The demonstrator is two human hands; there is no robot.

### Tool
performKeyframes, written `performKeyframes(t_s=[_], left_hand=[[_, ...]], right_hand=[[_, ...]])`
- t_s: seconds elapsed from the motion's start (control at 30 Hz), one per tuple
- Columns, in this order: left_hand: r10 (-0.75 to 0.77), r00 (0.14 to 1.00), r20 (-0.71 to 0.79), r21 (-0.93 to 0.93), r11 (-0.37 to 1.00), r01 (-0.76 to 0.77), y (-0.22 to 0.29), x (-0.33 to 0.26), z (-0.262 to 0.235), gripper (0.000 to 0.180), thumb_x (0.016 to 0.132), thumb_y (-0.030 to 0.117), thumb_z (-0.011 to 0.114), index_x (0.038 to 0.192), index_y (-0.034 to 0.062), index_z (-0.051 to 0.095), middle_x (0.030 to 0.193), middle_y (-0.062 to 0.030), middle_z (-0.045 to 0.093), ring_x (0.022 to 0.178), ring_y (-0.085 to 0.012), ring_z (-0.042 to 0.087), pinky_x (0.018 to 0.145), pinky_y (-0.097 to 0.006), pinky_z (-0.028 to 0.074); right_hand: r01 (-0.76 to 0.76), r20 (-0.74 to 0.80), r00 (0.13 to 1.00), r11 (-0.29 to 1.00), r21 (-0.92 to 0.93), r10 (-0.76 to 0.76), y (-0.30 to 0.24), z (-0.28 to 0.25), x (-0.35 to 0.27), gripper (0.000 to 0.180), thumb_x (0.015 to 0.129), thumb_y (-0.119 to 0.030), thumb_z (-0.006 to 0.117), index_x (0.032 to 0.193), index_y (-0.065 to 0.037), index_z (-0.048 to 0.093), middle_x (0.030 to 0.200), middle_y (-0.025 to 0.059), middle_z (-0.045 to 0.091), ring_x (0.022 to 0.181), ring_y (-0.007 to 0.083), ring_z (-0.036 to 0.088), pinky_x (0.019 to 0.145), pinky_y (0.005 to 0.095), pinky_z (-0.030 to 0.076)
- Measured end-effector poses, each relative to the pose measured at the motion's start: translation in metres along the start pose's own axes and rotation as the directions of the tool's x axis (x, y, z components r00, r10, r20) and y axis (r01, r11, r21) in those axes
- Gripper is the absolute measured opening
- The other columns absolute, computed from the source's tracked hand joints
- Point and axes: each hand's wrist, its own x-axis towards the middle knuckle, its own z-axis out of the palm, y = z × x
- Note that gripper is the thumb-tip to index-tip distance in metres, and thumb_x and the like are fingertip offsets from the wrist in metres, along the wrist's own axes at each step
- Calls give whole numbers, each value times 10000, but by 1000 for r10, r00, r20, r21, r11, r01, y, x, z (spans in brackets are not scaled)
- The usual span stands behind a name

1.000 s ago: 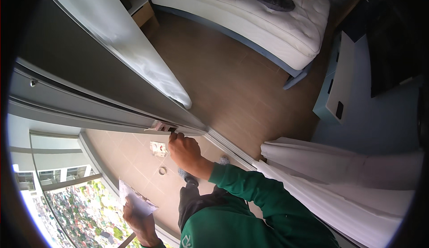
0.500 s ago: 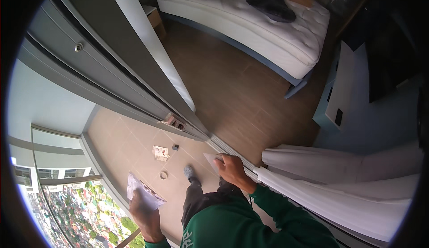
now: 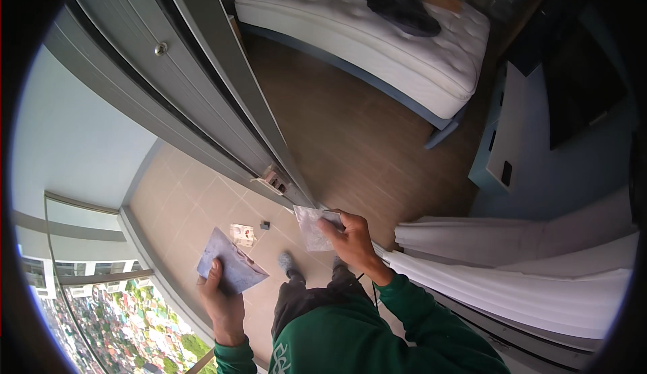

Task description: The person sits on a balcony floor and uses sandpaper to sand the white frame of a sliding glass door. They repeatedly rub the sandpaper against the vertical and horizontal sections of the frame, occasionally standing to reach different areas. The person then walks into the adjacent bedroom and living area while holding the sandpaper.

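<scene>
My left hand (image 3: 224, 306) grips a grey-lilac, envelope-like packet (image 3: 230, 265) with a ragged upper right edge, thumb on its face. In my right hand (image 3: 355, 240), a crinkled, whitish see-through plastic pouch (image 3: 310, 228) is pinched between thumb and fingers. Both are held apart over the tiled balcony floor (image 3: 168, 178). Just beyond the right hand's pouch, a cut-out with torn paper or tape around it (image 3: 273, 180) shows in the grey sliding door frame (image 3: 202, 98). A printed packet (image 3: 242, 234) and a small dark block (image 3: 265, 225) lie on the tiles.
A glass railing (image 3: 94, 239) borders the balcony at left. Inside stand a bed with a bare mattress (image 3: 364, 44) and a low white-and-blue cabinet (image 3: 505, 138). White curtains (image 3: 512, 279) hang at right, beside the door track. Dark clothing (image 3: 404, 3) shows over the mattress.
Both hands have come up. The left packet now shows its grey-lilac face and covers the ring on the floor. The right pouch has swung into fuller view, nearer the door frame.
</scene>
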Motion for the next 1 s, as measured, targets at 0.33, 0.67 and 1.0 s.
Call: performKeyframes(t_s=[0.33,0.67,1.0], left_hand=[[165,984,73,197,964,-177,4,26,37,162,905,171,719,910,9,715,812,-29,690,707,-87,595,695,-229,478],[253,962,100,308,912,-271,-8,25,43,208,910,197,726,949,-7,727,857,-38,710,746,-80,600,715,-233,476],[264,958,110,350,892,-286,-14,16,48,197,922,162,707,986,-24,722,889,-50,716,793,-89,607,762,-237,476]], right_hand=[[574,116,815,765,-291,-568,-60,-10,-21,378,770,58,664,1111,-95,721,998,77,701,826,250,650,716,343,503],[594,156,799,722,-355,-581,-61,-12,-24,457,731,80,632,1127,-129,726,1033,58,667,888,250,632,799,367,455],[598,178,794,695,-399,-581,-58,-16,-25,504,695,62,623,1142,-152,720,1063,43,655,957,237,622,826,372,448]])
